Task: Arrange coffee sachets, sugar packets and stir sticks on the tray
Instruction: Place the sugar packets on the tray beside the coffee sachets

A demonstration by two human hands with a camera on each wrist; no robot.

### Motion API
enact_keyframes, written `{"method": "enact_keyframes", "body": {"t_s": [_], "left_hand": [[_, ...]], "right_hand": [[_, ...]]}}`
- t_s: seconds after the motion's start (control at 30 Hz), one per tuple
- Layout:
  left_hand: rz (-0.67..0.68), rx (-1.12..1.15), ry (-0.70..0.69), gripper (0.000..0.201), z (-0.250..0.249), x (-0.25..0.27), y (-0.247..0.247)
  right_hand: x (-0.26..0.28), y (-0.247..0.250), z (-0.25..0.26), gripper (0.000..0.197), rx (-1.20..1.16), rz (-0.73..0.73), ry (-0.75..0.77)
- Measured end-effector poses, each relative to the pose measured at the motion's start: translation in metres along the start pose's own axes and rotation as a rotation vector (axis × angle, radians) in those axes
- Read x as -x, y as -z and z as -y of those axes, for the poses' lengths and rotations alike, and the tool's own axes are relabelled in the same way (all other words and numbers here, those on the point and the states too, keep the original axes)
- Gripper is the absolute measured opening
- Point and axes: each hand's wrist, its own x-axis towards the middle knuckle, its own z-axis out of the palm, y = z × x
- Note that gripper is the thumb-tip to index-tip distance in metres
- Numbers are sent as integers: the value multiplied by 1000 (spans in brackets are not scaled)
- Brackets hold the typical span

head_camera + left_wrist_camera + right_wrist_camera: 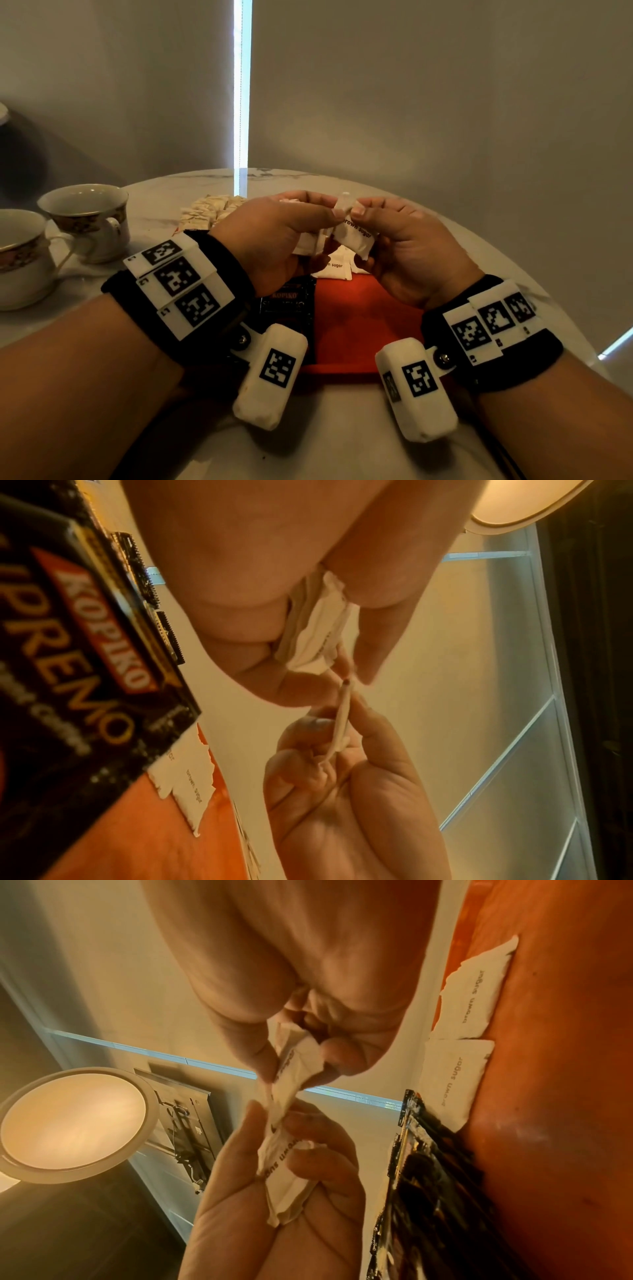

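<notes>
Hovering above the red tray (346, 329), a brown sugar packet (354, 236) is pinched by the right hand (407, 253); more packets (308, 241) are gripped in the left hand (274, 240).

The tray (346, 329) is lying on the table (342, 445); coffee sachets (291, 305) are sitting on its left part, sugar packets (334, 269) at its far edge, two cups (85, 222) standing well left of it, both hands hovering above it
</notes>
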Motion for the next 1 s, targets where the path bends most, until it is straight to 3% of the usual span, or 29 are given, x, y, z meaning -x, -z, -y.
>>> {"method": "enact_keyframes", "body": {"t_s": [0.17,0.53,0.77,1.0], "left_hand": [[-65,35,-31,9,-2,-2,0],[-146,-5,-25,14,-3,-2,-2],[-177,68,-64,9,-6,1,-3],[-202,112,-73,8,-5,1,-4]], "right_hand": [[-2,-1,0,51,-6,-52,18],[-3,1,-3,25,62,-37,11],[-5,5,-3,22,47,-75,22],[-3,0,-2,31,70,-27,20]]}}
